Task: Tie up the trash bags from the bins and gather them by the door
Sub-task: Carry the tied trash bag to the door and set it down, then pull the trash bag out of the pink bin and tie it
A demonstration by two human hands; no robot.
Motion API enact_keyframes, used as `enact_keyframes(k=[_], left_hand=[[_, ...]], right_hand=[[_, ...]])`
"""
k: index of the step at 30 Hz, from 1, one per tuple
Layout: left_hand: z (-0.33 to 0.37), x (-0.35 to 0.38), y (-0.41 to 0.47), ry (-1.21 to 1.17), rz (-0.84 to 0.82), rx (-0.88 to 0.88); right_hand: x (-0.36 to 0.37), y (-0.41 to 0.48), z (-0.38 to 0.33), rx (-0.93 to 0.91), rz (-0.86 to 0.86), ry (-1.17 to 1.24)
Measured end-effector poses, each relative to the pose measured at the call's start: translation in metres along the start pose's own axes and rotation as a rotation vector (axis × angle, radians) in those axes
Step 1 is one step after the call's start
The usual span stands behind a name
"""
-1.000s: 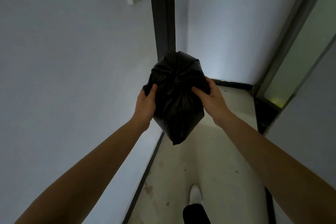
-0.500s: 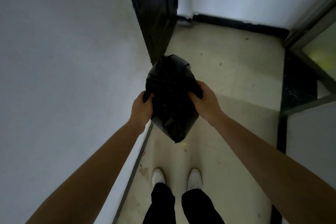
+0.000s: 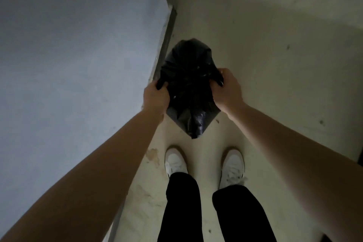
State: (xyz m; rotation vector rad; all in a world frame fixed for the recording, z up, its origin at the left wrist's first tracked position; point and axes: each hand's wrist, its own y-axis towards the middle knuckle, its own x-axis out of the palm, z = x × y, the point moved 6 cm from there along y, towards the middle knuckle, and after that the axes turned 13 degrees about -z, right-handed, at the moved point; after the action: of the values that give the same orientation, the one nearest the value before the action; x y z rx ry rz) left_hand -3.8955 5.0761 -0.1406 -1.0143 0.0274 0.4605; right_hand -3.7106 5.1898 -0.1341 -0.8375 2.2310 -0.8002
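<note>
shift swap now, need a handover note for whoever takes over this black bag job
Left hand grips bunched plastic on the left side of the crumpled black plastic trash bag.
Right hand grips the right side.
Bag is held above the pale floor, beside the grey wall.
Done: bag is out of its bin; a finished knot cannot be told.
Left: confirm the knot, set it by the door, which is not in view.

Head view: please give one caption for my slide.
Left hand and right hand grip a black trash bag beside a wall.
</note>
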Motion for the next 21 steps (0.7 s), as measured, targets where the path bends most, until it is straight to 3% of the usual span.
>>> enact_keyframes(k=[4, 7, 12, 16, 21], left_hand=[[-0.036, 0.002, 0.057, -0.066, 0.108, 0.011], [-0.062, 0.0, 0.074, -0.06, 0.177, 0.001], [-0.049, -0.016, 0.04, 0.271, 0.231, 0.101], [0.035, -0.019, -0.019, 0.517, 0.231, 0.297], [0.21, -0.02, -0.128, 0.801, 0.332, 0.719]], right_hand=[[0.035, 0.053, 0.033, -0.045, -0.009, -0.003], [0.06, 0.075, 0.054, -0.038, -0.153, 0.016], [0.054, 0.053, 0.055, 0.004, -0.194, 0.012], [-0.002, 0.015, -0.009, -0.164, -0.099, -0.23], [-0.134, -0.069, -0.156, -0.439, 0.268, -0.608]])
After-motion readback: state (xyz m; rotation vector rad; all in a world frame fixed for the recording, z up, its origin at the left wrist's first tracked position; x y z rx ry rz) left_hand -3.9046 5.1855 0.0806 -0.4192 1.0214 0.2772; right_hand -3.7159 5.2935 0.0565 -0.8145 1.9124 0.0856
